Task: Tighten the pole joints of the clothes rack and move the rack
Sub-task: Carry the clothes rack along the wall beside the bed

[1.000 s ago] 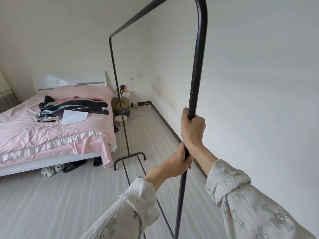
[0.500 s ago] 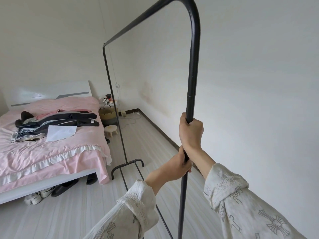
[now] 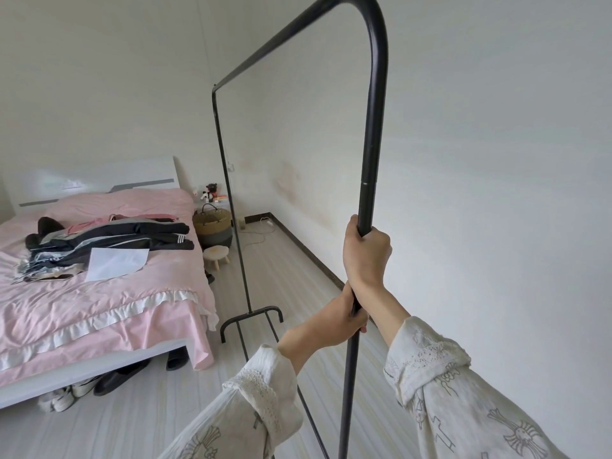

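A black metal clothes rack (image 3: 374, 94) stands on the floor along the right wall, empty of clothes. Its near upright pole runs down the middle of the view, with a pole joint (image 3: 365, 183) just above my hands. My right hand (image 3: 364, 256) is wrapped around that pole below the joint. My left hand (image 3: 334, 318) grips the same pole directly underneath the right one. The far upright (image 3: 228, 200) ends in a curved foot (image 3: 251, 318) on the floor. The near foot is out of view.
A bed with pink bedding (image 3: 99, 293) fills the left, with dark folded clothes (image 3: 106, 240) and a white sheet of paper on it. Shoes (image 3: 86, 385) lie under the bed. A woven basket (image 3: 213, 226) and a small stool (image 3: 217, 256) stand near the far upright.
The view has swung right and up, so the bed sits further left and the rack's top bend shows. Both hands keep the same grip on the pole.
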Action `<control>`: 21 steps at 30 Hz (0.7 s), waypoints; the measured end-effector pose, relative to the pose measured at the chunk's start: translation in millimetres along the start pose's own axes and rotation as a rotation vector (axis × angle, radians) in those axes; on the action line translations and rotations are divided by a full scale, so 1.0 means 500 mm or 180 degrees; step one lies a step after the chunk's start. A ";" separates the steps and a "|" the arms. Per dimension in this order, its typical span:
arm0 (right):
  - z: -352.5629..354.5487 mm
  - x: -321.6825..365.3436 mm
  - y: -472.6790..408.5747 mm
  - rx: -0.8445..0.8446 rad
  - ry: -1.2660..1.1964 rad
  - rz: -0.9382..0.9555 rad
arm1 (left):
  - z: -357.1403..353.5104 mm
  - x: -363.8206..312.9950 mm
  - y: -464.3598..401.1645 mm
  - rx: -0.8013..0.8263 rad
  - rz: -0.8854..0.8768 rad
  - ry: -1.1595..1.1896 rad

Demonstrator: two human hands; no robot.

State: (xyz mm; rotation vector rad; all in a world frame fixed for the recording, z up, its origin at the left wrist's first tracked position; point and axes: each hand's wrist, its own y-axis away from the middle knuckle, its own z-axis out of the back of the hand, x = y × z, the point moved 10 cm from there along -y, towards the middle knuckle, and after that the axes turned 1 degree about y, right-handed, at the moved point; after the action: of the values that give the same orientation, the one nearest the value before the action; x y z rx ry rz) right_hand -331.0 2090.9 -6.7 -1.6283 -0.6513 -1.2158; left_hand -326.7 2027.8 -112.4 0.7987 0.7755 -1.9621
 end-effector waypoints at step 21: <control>-0.298 -0.114 -0.246 -0.0265 0.0163 -0.0116 | 0.212 0.243 -0.266 0.0218 -0.0214 0.0120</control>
State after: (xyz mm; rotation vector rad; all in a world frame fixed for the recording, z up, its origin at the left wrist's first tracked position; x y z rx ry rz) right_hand -515.5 2010.4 -7.5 -1.6545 -0.6077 -1.3221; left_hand -520.1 1947.7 -113.6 0.8625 0.7699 -2.0479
